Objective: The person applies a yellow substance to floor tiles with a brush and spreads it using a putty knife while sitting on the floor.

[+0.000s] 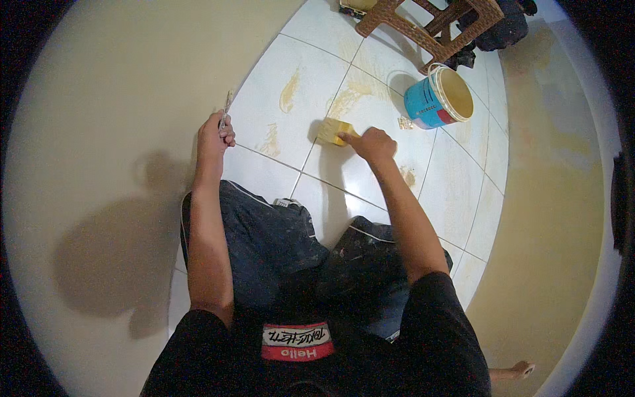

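Holding | right hand [377, 144]: flat yellow tool [335, 132], paler-edged | left hand [213, 132]: thin whitish-speckled tool [228, 105]

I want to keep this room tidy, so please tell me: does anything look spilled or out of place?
Yes: yellowish smears streak the white tiles, and a small patch lies beside the bucket. They look odd because the tile around them is mostly plain white. I cannot tell the substance.
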The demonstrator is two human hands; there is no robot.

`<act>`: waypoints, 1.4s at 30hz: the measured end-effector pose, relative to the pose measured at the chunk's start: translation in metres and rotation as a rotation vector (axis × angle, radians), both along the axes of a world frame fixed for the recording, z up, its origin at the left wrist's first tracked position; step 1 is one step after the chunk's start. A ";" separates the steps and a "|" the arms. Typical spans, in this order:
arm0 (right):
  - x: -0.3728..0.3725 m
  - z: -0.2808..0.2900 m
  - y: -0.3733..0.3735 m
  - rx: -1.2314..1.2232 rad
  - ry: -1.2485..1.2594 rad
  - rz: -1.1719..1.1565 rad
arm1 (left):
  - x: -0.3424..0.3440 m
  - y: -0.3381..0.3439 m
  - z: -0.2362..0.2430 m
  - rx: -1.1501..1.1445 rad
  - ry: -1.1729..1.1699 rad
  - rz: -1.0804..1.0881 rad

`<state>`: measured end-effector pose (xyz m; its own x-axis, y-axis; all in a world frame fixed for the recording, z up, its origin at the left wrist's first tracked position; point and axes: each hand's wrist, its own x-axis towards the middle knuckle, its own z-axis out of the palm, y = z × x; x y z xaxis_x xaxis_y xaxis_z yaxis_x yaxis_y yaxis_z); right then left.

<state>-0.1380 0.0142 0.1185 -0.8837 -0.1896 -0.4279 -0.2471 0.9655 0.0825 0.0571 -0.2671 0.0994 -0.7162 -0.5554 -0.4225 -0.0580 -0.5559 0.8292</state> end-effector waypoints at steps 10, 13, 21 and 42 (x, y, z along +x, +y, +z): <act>-0.028 -0.025 0.122 0.066 -0.093 -0.121 | 0.004 -0.002 0.000 -0.012 -0.028 0.028; -0.030 -0.009 0.169 0.200 -0.030 -0.173 | -0.003 0.004 0.001 -0.027 -0.032 -0.010; -0.008 0.015 0.140 0.091 0.148 -0.149 | 0.002 0.003 -0.011 -0.072 -0.036 -0.024; 0.031 0.020 0.172 0.074 0.117 -0.051 | -0.004 0.015 -0.030 -0.710 -0.219 -0.424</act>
<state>-0.1070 0.1857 0.1381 -0.9361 -0.1147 -0.3324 -0.1821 0.9668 0.1793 0.0530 -0.2518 0.0689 -0.8660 -0.4445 -0.2291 -0.3435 0.1959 0.9185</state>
